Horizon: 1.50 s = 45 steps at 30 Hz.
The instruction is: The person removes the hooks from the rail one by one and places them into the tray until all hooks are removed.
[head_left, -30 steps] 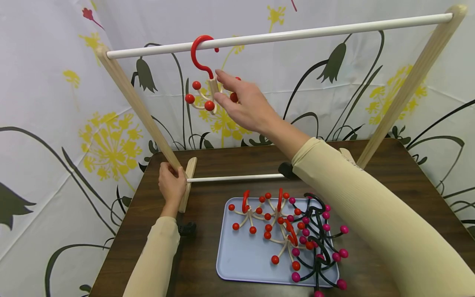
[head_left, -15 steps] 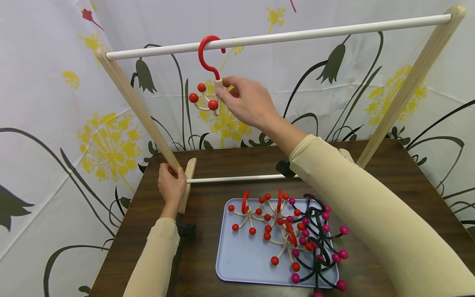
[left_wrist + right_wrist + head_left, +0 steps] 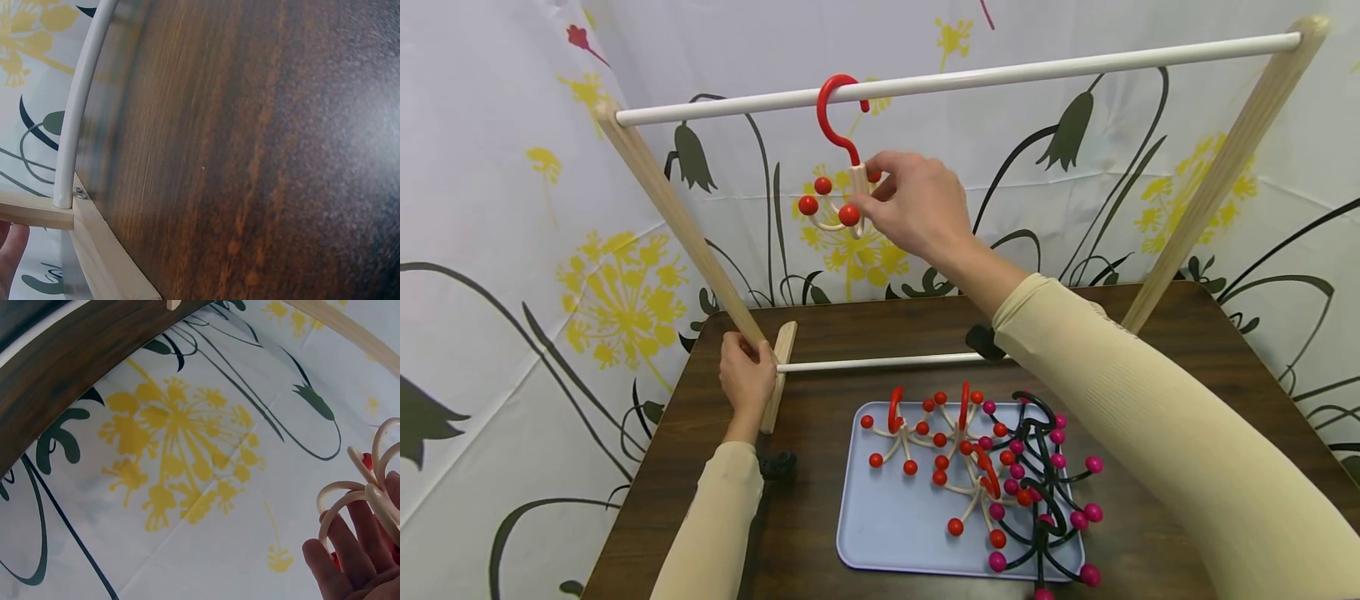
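Observation:
From the white upper rod [image 3: 1000, 77] of a wooden stand hangs a hanger [image 3: 858, 185] with a red hook and cream curved arms tipped with red balls. My right hand [image 3: 921, 204] pinches its cream stem from the right, covering some arms. In the right wrist view the hanger's cream arms [image 3: 340, 486] curve around the fingers of that hand [image 3: 359, 553]. Low on the stand's left post [image 3: 677, 221], my left hand [image 3: 748, 379] grips the wood. Only a fingertip [image 3: 15, 247] shows beside the post [image 3: 37, 212] in the left wrist view.
A pale blue tray [image 3: 887, 533] on the dark wooden table [image 3: 808, 517] bears several similar red-balled hangers [image 3: 904, 429] and black ones with pink balls [image 3: 1041, 533], some overhanging its right edge. A lower white rod [image 3: 880, 362] crosses behind it. Patterned cloth [image 3: 512, 108] hangs behind.
The hanger has shifted right along the upper rod. My right hand's fingers, earlier extended by the stem, now pinch it, and that hand has moved slightly right. My left hand stays on the post.

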Motion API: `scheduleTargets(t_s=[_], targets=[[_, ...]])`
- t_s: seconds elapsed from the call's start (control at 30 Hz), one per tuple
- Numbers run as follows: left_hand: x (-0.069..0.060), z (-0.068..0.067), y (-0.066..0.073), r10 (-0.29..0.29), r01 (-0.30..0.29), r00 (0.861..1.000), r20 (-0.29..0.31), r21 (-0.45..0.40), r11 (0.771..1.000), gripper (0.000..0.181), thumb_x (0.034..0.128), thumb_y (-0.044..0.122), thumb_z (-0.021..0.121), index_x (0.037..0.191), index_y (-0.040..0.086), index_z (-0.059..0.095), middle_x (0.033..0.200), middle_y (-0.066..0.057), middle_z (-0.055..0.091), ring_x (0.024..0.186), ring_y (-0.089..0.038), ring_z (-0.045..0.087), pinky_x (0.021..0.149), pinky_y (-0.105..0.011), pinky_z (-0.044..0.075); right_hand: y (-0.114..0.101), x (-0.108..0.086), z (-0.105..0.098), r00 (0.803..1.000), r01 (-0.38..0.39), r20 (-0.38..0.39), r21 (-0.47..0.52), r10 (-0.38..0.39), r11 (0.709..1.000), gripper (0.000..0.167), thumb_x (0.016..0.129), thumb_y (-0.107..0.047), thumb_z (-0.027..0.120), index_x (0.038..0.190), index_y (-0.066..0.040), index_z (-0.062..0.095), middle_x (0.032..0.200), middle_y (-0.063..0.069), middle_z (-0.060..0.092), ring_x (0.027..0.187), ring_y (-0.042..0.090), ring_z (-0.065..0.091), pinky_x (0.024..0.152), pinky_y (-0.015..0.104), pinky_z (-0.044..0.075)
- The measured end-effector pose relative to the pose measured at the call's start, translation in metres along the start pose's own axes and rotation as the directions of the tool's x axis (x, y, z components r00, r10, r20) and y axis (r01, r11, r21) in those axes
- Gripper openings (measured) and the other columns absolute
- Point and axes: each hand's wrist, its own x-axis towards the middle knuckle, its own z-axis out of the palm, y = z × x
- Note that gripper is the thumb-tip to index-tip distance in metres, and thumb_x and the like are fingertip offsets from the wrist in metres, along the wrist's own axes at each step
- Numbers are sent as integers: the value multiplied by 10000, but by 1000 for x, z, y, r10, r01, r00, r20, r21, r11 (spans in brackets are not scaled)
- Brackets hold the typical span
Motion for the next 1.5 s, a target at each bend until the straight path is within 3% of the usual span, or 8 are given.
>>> scheduleTargets(t_s=[0.23,0.47,0.67,1.0,1.17,1.3,1.4,1.5], targets=[[0,-1,0,5,-5,1000,-1,5,1000,229,889,162,656,1009,25,516,908,-151,529,815,-357,536,711,-537,398,-1,-1,-6,999,31,-16,52,-30,998,255,900,-368,698,1116,-233,696,918,-76,738,806,16,665,709,247,436],[1,0,-1,10,-10,1000,-2,7,1000,230,889,165,655,1010,31,513,905,-149,527,815,-353,535,714,-533,397,-5,-2,-30,999,35,-13,149,-34,988,258,900,-286,701,1146,-211,692,955,-58,741,822,3,678,766,230,443],[0,0,-1,13,-13,1000,-2,0,1000,228,888,158,656,1007,28,511,900,-145,519,806,-349,524,704,-529,390,1,-20,-49,997,73,-11,256,-72,964,263,896,-228,709,1145,-146,692,977,-21,734,832,49,682,775,258,458],[1,1,-1,-4,4,1000,-2,-5,1000,233,892,169,657,1021,32,520,918,-146,533,817,-357,535,717,-544,397,6,-108,-53,987,136,46,282,-155,950,223,871,-179,743,1081,-116,699,946,-34,729,846,78,679,756,289,535],[-2,0,-1,-8,8,1000,5,-8,1000,241,894,174,663,1029,28,528,917,-146,531,821,-354,533,724,-530,397,11,-165,-28,981,80,157,221,-116,972,168,847,-226,760,1004,-210,701,912,-107,728,804,53,674,611,299,493],[-2,0,-1,-2,2,1000,8,-10,1000,251,896,186,661,1038,30,524,920,-144,526,821,-354,528,724,-528,396,14,-205,0,968,68,229,149,-101,987,146,814,-245,787,913,-250,679,704,-163,649,625,47,586,481,269,385],[0,1,-1,-5,5,1000,-3,-9,1000,246,893,176,663,1032,29,524,914,-146,525,815,-356,526,723,-533,395,18,-228,21,949,57,299,144,-98,988,161,806,-261,795,920,-241,683,642,-186,582,608,47,569,539,252,428],[0,1,0,-7,7,1000,-4,-4,1000,242,890,172,661,1028,29,524,906,-146,525,810,-354,527,719,-534,397,27,-244,43,907,-8,414,195,-75,981,165,815,-288,788,937,-260,681,783,-204,650,752,37,606,653,277,467]])
